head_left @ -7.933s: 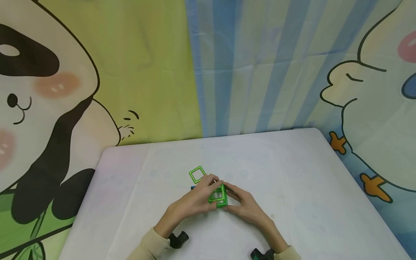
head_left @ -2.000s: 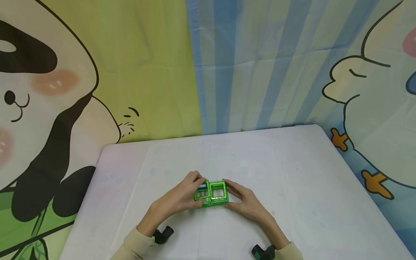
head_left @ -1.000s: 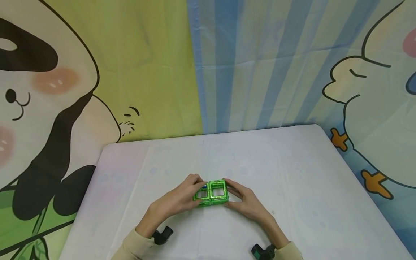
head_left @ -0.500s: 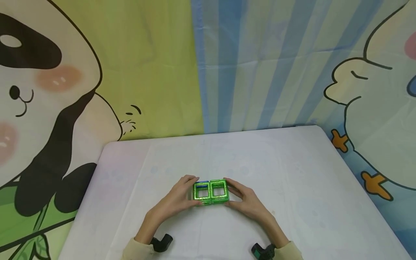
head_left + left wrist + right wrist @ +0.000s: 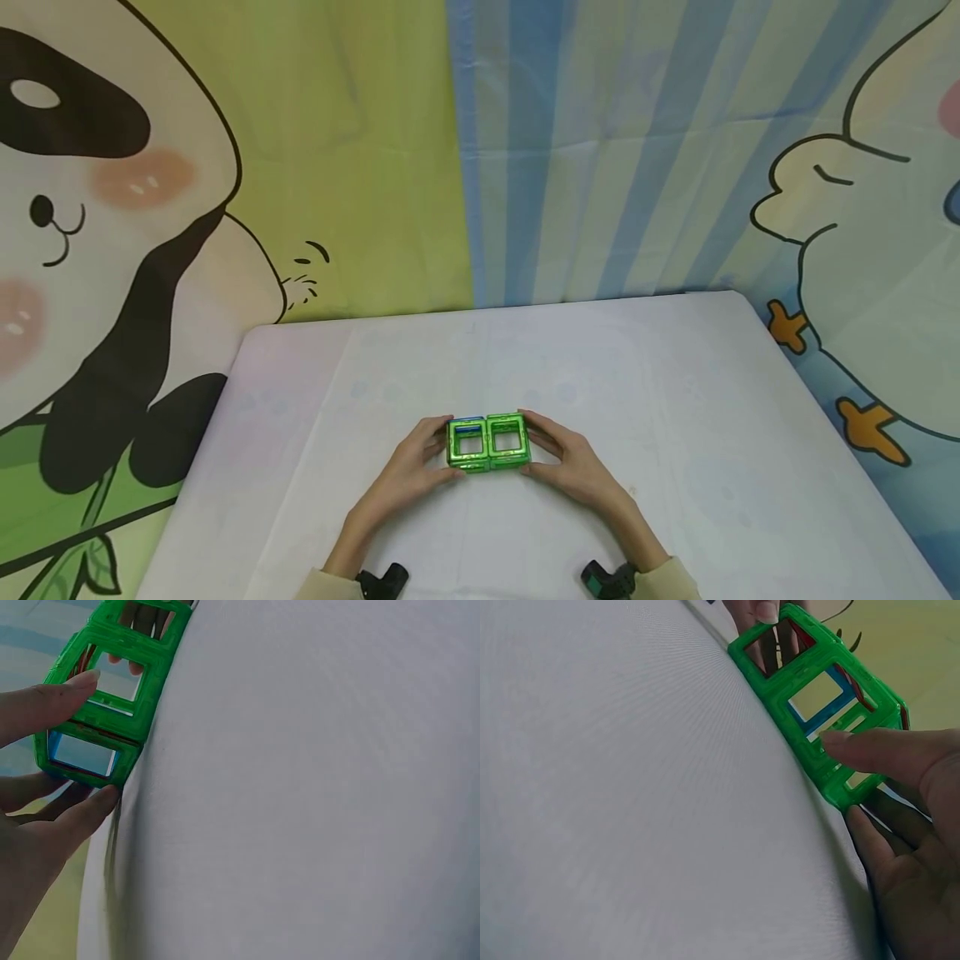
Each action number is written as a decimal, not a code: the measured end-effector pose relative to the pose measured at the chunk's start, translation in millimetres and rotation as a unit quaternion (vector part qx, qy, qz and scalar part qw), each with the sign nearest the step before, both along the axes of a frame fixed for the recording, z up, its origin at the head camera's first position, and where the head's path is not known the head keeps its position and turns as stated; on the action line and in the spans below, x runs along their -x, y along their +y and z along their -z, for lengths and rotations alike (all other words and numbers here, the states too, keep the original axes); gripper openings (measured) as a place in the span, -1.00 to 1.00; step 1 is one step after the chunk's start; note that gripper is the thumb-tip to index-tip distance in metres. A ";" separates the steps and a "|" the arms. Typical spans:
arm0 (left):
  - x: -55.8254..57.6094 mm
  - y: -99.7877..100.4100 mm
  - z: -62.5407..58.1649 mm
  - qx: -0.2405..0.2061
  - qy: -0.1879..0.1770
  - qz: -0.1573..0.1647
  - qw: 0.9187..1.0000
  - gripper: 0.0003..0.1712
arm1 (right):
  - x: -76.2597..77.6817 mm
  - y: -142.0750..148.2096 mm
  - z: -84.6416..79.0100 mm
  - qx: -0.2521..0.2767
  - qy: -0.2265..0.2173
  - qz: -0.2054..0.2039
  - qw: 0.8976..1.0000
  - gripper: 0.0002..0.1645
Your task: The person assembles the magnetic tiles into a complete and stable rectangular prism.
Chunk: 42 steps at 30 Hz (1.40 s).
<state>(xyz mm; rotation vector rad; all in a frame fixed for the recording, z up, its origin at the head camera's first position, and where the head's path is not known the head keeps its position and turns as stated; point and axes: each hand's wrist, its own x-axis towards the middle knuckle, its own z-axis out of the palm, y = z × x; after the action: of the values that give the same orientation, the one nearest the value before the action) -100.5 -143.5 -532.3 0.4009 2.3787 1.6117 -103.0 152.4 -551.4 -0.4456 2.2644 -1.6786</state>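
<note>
Two cubes built of square magnetic tiles [image 5: 488, 454] sit joined side by side on the table, mostly green with open centres. A blue tile shows at the back of the left cube, and reddish edges show inside them in the wrist views. My left hand [image 5: 408, 467] holds the left end, thumb on the near face and fingers behind. At the right end my right hand [image 5: 573, 467] grips likewise, its thumb pressing the near face of the green tiles [image 5: 776, 684]. Fingers behind the cubes are partly hidden in the head view.
The white table [image 5: 615, 375] spreads around both hands. Behind it hang a yellow-green curtain [image 5: 375, 167] and a striped blue one with cartoon animals. Black wrist cameras [image 5: 609, 581] sit on both wrists.
A green square tile that lay apart beyond my left hand has joined the build. The left cube's top tile has settled level; my left hand has slid back to the left end. The right hand stays.
</note>
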 end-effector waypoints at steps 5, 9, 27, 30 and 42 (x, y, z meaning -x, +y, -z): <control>-0.4 -0.2 0.5 -0.013 -0.002 -0.004 1.000 -0.02 | 0.9 -0.1 -1.4 0.005 0.007 -0.004 1.000 0.02; 0.1 -0.4 -1.4 -0.015 -0.005 -0.004 1.000 -0.03 | 2.6 -0.4 -3.0 0.017 0.013 -0.010 1.000 0.01; 42.4 -3.9 -3.9 0.031 0.017 0.006 0.999 -0.04 | 45.6 -8.6 -11.1 -0.024 -0.009 0.000 1.000 0.01; 51.1 -3.7 -1.3 0.036 0.019 0.002 0.999 -0.05 | 54.1 -9.7 -11.9 -0.025 -0.012 0.001 1.000 0.01; 62.7 -7.6 0.3 0.043 0.011 0.001 0.999 -0.11 | 64.5 -11.7 -12.8 -0.013 -0.017 -0.004 1.000 0.04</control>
<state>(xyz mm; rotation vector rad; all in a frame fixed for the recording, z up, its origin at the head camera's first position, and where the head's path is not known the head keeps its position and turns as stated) -163.2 -151.2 -532.6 0.4060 2.4531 1.5041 -167.5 140.7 -538.6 -0.4165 2.2554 -1.6391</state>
